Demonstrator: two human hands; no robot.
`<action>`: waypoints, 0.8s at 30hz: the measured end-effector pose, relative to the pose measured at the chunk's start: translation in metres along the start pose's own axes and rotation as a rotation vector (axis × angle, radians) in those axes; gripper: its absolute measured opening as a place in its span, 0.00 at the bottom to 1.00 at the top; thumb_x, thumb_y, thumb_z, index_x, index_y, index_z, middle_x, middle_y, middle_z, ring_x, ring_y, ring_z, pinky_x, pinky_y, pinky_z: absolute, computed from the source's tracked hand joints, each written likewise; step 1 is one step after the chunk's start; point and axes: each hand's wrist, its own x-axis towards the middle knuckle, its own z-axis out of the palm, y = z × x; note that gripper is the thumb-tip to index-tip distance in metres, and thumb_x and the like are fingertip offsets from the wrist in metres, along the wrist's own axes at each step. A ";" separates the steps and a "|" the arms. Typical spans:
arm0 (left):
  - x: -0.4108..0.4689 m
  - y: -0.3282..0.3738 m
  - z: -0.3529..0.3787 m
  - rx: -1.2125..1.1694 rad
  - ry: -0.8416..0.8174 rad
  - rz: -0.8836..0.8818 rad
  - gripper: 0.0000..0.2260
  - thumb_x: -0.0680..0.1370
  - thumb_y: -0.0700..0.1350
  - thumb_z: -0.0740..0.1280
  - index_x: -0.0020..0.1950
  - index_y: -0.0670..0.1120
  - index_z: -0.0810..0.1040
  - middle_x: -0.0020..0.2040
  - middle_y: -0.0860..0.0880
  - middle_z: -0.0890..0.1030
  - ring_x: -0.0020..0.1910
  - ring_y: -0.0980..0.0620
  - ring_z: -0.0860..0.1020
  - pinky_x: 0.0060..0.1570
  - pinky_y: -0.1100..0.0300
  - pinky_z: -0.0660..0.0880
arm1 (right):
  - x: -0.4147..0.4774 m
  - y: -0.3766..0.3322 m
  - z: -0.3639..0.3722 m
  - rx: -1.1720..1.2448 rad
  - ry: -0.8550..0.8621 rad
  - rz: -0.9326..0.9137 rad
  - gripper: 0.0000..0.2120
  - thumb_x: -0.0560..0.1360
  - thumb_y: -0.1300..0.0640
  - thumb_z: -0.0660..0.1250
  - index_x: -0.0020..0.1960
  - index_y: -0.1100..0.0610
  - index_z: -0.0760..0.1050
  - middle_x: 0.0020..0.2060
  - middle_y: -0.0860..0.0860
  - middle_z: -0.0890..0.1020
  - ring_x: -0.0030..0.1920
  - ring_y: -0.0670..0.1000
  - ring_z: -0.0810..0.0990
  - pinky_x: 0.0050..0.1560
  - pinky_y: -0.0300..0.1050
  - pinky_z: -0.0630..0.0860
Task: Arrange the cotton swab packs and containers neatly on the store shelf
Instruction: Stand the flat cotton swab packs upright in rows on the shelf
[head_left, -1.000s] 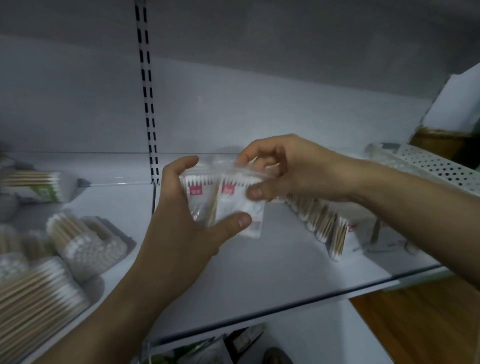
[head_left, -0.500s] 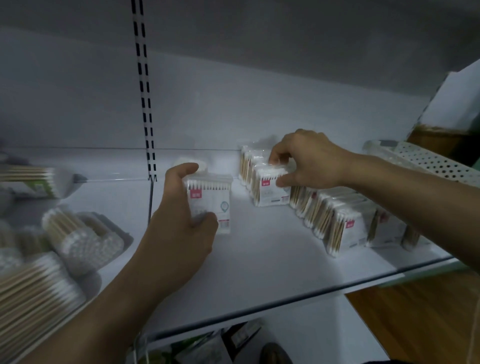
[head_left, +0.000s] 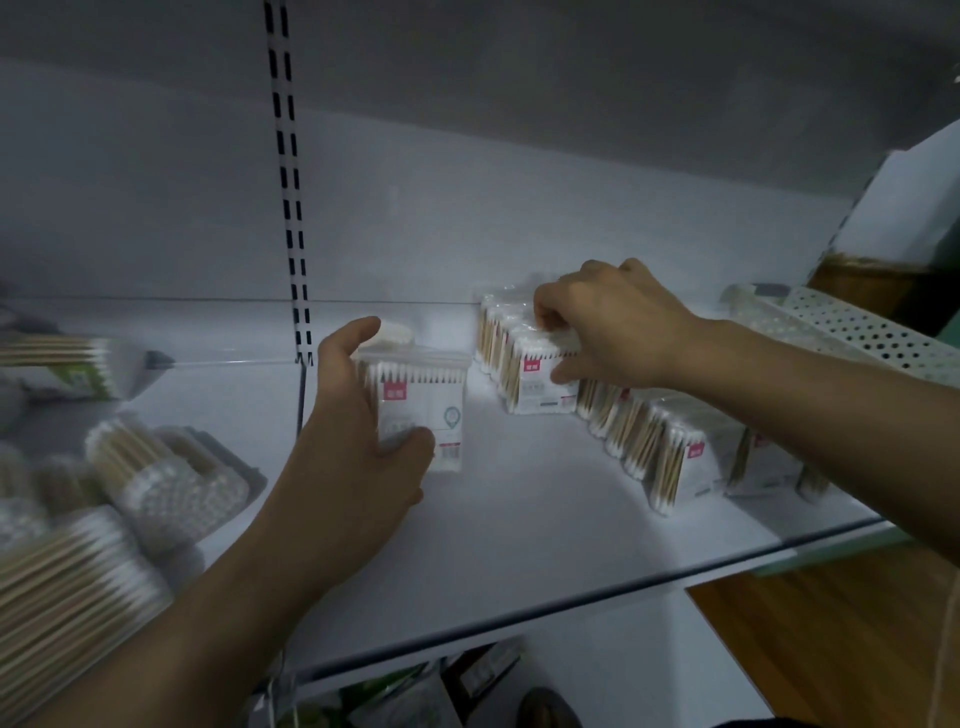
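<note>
My left hand (head_left: 358, 441) grips an upright clear pack of cotton swabs (head_left: 431, 410) with a pink label, standing on the white shelf (head_left: 519, 519) near its middle. Further right, my right hand (head_left: 608, 327) pinches the top of another swab pack (head_left: 535, 384) at the back end of a row of similar packs (head_left: 670, 452) that runs toward the right front. The packs in the row stand on edge, leaning on one another.
Round clear containers of swabs (head_left: 166, 478) and a big bundle of wooden swabs (head_left: 62, 582) lie at the left. A slotted upright (head_left: 291, 208) divides the back wall. A white perforated basket (head_left: 857, 332) sits at the far right. A lower shelf shows below.
One second ago both hands held two packs together in front. My right hand has carried one pack to the back of the row; my left hand has set the other upright on the shelf.
</note>
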 end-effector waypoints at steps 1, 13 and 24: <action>-0.001 0.001 0.000 -0.006 -0.007 0.002 0.38 0.78 0.29 0.68 0.76 0.59 0.56 0.51 0.57 0.81 0.45 0.60 0.84 0.33 0.60 0.82 | -0.002 0.001 -0.003 0.029 0.005 0.003 0.23 0.69 0.41 0.77 0.57 0.49 0.73 0.50 0.47 0.78 0.52 0.52 0.74 0.52 0.51 0.69; 0.001 0.003 0.011 -0.051 0.009 0.048 0.32 0.76 0.48 0.76 0.75 0.61 0.65 0.55 0.55 0.84 0.50 0.55 0.86 0.47 0.52 0.84 | -0.022 -0.027 -0.040 0.820 -0.015 -0.230 0.19 0.70 0.54 0.80 0.57 0.51 0.79 0.47 0.49 0.84 0.45 0.51 0.83 0.48 0.55 0.80; -0.005 -0.013 0.008 0.876 -0.271 0.165 0.19 0.82 0.58 0.61 0.73 0.55 0.70 0.70 0.57 0.69 0.69 0.55 0.67 0.68 0.52 0.64 | -0.018 0.004 -0.019 0.240 -0.100 -0.112 0.16 0.69 0.46 0.78 0.51 0.49 0.77 0.44 0.45 0.79 0.44 0.50 0.76 0.49 0.54 0.77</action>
